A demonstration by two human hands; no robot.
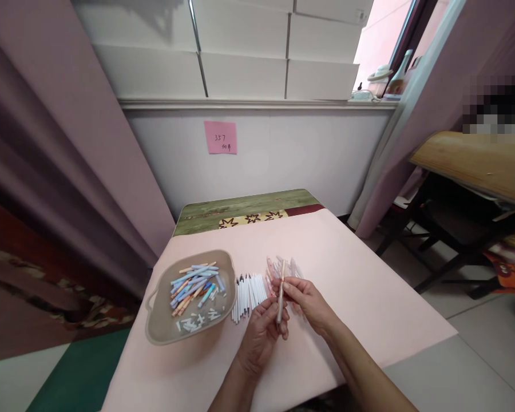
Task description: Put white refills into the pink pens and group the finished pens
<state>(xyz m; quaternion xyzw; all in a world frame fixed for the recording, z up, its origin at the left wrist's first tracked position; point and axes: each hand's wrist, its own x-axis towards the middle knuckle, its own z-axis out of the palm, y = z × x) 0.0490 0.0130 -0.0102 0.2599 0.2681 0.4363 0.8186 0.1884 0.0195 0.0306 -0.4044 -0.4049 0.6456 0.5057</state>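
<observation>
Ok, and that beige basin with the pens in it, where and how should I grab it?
Probably by the handle jutting from the left rim of the beige basin, coming from the left. It faces the table's left edge, while white pens lie right beside the opposite rim. I'd keep it level, since the pastel pens and small white pieces inside look loose.

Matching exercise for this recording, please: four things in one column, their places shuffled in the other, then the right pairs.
1. Beige tub
2. Pink note
3. White pens
4. Slim pen

A. Stuck on the wall
B. Between the left hand and right hand
C. Side by side, just right of the tub
D. Left of both hands, containing pens

Pairs: 1-D, 2-A, 3-C, 4-B
</observation>
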